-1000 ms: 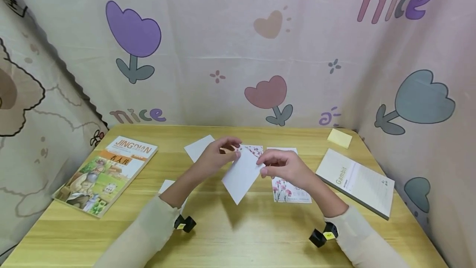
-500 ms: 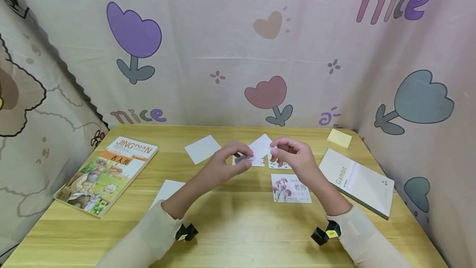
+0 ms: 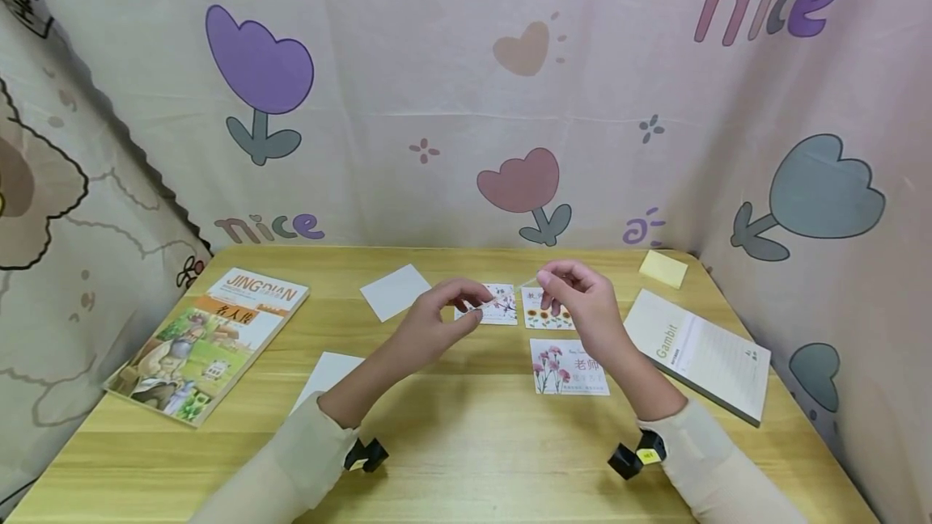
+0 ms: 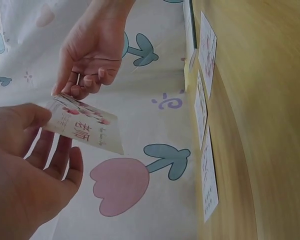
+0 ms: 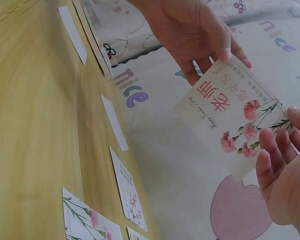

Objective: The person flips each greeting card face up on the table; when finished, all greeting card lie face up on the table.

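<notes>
The left hand [image 5: 195, 30] pinches a thin, glossy rectangular greeting card [image 5: 230, 112] at centre frame above the wooden table [image 3: 466, 459]; its white face shows pink carnations and red characters. The right hand [image 5: 285, 170] touches its edge with curled fingertips.

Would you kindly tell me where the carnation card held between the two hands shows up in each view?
Head: the carnation card is nearly edge-on, a thin sliver between the left hand and the right hand.
Left wrist: left of centre, printed face showing.
Right wrist: right of centre, printed face showing.
Shared landmark: the pink tulip on the backdrop.
</notes>
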Demonstrator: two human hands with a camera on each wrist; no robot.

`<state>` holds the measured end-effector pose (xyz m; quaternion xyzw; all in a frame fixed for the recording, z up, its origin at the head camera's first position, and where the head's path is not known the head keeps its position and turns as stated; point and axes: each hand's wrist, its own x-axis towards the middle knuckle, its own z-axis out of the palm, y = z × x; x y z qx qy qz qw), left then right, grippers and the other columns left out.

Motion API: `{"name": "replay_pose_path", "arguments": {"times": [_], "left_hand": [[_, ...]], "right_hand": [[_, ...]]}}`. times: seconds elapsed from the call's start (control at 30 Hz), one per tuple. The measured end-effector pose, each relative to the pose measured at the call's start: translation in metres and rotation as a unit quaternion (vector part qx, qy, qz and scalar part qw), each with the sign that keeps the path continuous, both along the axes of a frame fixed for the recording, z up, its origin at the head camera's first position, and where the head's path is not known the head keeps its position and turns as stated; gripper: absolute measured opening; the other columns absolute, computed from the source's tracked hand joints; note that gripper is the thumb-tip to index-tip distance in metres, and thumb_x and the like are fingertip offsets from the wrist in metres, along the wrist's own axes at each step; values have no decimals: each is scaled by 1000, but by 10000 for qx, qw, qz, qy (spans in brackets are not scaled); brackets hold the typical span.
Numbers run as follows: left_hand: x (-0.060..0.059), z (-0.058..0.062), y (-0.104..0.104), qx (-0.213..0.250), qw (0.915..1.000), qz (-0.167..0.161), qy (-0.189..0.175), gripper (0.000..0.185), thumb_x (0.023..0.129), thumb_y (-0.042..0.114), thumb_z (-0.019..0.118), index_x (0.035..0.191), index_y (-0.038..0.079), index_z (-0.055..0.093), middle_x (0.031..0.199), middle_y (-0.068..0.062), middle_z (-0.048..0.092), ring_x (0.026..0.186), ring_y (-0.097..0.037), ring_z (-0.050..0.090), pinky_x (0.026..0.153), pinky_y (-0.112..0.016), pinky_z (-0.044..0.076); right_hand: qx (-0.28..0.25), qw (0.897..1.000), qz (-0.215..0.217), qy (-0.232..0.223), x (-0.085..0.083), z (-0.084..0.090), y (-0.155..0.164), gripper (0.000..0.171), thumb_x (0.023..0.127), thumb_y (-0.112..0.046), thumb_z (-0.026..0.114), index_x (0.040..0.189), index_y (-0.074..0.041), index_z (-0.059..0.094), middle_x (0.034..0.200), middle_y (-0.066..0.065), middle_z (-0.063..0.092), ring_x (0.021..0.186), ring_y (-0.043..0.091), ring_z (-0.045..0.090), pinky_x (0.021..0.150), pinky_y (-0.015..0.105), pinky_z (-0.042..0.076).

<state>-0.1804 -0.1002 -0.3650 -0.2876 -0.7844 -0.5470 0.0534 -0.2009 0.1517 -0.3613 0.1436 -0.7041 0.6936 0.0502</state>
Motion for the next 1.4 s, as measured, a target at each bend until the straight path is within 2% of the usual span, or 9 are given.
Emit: {"name": "replay_pose_path", "arguments": {"times": [0.13, 0.23, 0.37, 0.47, 0.73, 0.9, 1.03, 1.23, 1.4], "left_hand": [[-2, 1, -3, 252, 9987, 242, -366, 16, 98, 10, 64, 111, 17, 68, 113, 1, 66, 100, -20, 60, 84, -32, 54], [-6, 1, -8, 518, 9954, 266, -760, 15, 100, 13, 62, 114, 16, 68, 115, -3, 64, 98, -24, 59, 82, -27, 53], [-11, 0, -13, 840, 9881, 342, -1245, 17, 100, 12, 61, 115, 13, 68, 115, -8, 63, 95, -26, 57, 77, -22, 52], [-14, -2, -15, 962, 9840, 393, -1445, 18, 99, 10, 60, 115, 11, 68, 115, -9, 63, 95, -26, 58, 78, -21, 52], [-17, -4, -17, 968, 9826, 466, -1515, 21, 99, 12, 60, 119, 11, 65, 118, -8, 62, 99, -26, 57, 79, -22, 52], [-17, -6, -16, 906, 9831, 485, -1515, 18, 98, 11, 60, 116, 13, 65, 120, -6, 60, 100, -25, 56, 78, -22, 50], [-18, -6, -14, 820, 9839, 439, -1523, 19, 99, 11, 60, 117, 11, 65, 121, -7, 59, 98, -25, 55, 76, -23, 50], [-20, -7, -14, 883, 9807, 511, -1667, 30, 97, 10, 61, 127, 14, 60, 121, -10, 59, 97, -24, 58, 77, -23, 51], [-21, -10, -14, 1182, 9772, 519, -1687, 42, 96, 8, 62, 136, 17, 56, 121, -14, 60, 93, -22, 62, 78, -25, 55]], "right_hand": [[132, 9999, -28, -2, -1, -2, -1, 18, 96, -21, 70, 106, -5, 68, 75, 2, 59, 63, 14, 53, 58, 24, 47], [417, 9991, -49, 71, -1, -3, -1, 21, 96, -23, 70, 107, -6, 69, 78, 0, 57, 66, 13, 49, 58, 22, 44], [846, 9960, 61, 266, -2, -7, 0, 20, 95, -23, 71, 108, -7, 69, 87, 1, 58, 74, 15, 50, 62, 22, 45], [1089, 9931, 207, 388, -3, -9, 1, 18, 96, -21, 70, 110, -9, 70, 92, 5, 60, 77, 21, 54, 64, 23, 48], [1419, 9850, 819, 538, -3, -10, 1, 14, 98, -13, 65, 111, -12, 70, 87, 14, 63, 73, 22, 60, 63, 29, 53], [1765, 9728, 1224, 871, -4, -13, -1, 16, 100, -7, 61, 108, -12, 73, 97, 8, 65, 76, 22, 62, 65, 31, 54], [1900, 9693, 1334, 806, -3, -14, -3, 16, 100, -9, 60, 110, -13, 73, 96, 7, 64, 73, 21, 61, 63, 28, 55], [1753, 9785, 973, 492, -4, -17, -5, 16, 102, -15, 60, 112, -14, 73, 93, 10, 63, 69, 26, 62, 63, 34, 57], [1276, 9906, 476, 119, -7, -20, -5, 22, 101, -22, 62, 119, -12, 70, 88, 13, 64, 71, 21, 66, 70, 34, 60]]}}
